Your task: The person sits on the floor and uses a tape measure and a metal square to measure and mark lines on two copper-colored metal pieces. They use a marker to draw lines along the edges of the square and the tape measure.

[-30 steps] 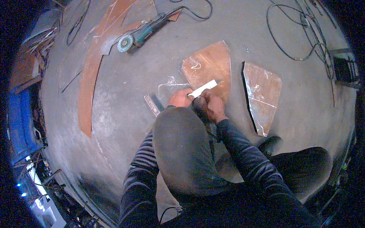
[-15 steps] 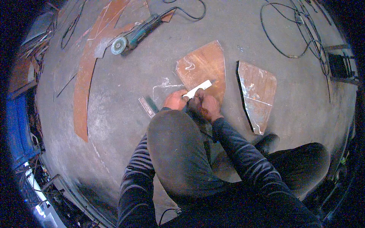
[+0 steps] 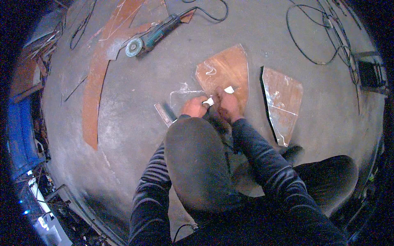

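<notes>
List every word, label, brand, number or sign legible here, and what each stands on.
No text can be read.
Rust-brown plate: curved white mark, too unclear to read.
Plate at right: white lines, no readable characters.
Angle grinder: any label too small to read.
White strip, partly covered: no print discernible.

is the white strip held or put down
Held: the left hand grips the white strip at one end; the right hand covers its middle.

A white strip (image 3: 228, 89) shows as 2 bright, angular patches, its middle covered by the right hand (image 3: 228, 106). It slants up rightward, its lower end at the left hand (image 3: 195, 107).
</notes>
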Tool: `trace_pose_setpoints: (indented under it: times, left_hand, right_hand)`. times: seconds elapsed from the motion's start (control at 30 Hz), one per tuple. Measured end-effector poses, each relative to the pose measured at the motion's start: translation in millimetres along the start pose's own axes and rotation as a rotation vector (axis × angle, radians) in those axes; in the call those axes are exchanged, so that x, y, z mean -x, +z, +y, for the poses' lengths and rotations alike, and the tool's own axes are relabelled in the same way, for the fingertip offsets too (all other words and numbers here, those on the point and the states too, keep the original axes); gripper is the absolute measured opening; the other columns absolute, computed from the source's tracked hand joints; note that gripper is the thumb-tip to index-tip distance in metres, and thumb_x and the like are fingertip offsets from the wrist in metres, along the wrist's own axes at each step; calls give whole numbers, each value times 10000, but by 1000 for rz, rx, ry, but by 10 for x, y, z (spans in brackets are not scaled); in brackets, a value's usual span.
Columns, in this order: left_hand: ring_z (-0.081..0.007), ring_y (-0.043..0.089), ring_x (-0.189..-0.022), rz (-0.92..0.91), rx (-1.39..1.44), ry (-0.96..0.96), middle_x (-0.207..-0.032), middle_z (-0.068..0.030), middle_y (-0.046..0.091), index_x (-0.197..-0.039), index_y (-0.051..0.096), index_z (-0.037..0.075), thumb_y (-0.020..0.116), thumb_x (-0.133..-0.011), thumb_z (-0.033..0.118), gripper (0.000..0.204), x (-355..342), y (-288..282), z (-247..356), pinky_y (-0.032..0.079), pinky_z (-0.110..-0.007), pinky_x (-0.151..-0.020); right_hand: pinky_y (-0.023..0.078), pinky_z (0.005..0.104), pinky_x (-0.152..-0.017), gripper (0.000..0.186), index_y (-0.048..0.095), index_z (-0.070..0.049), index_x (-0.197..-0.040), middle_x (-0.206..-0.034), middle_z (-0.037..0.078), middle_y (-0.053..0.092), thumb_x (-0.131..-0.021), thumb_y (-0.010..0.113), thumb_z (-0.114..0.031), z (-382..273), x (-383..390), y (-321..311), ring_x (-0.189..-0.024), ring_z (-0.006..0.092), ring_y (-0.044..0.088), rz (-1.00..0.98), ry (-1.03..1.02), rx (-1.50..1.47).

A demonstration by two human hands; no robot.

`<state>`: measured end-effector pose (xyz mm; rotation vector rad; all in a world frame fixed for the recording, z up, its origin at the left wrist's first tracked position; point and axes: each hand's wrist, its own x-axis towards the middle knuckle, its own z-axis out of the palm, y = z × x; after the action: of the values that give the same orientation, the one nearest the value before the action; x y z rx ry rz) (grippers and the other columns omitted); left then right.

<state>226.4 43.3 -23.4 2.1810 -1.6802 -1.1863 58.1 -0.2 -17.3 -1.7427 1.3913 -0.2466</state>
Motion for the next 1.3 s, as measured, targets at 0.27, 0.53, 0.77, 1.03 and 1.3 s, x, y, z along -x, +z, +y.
trace_pose_setpoints:
  times: [0.27,0.53,0.77,1.03,1.3]
  left_hand:
    - [-425,677,-1029,-35,73,-17,-1107,-183,721,-1173,715,156,659,-883,255,311,-28,-1,-41,534,-505,-897]
    - [-424,672,-1044,-19,49,-15,-1097,-181,723,-1140,721,156,657,-886,268,285,12,-43,-33,524,-516,-909]
    - [-419,678,-1041,-3,52,-47,-1100,-182,725,-1146,725,157,649,-889,273,292,17,-7,0,524,-508,-915]
    - [-425,675,-1052,34,5,29,-1123,-199,719,-1177,725,153,652,-887,292,330,21,17,-177,522,-515,-927]
    - [-389,688,-1042,-72,2,-13,-1110,-207,719,-1136,732,120,683,-876,293,316,-51,-19,-205,524,-494,-894]
  right_hand:
    - [531,427,-756,132,629,-57,-987,-905,190,706,-925,636,-175,267,234,139,-816,337,689,25,12,-55]
    - [533,574,-728,191,621,-124,-1036,-860,263,708,-931,556,-269,247,130,179,-820,471,699,-66,-1,40]
    - [498,530,-697,159,654,-98,-967,-856,236,694,-906,579,-224,141,137,115,-826,452,677,-32,21,90]
    - [491,576,-693,185,589,-67,-1007,-863,250,689,-908,568,-222,-236,53,28,-850,484,665,-93,-132,158]
    - [520,536,-811,313,628,-78,-1114,-975,246,701,-910,639,-315,14,-475,-520,-923,453,669,-77,-223,262]
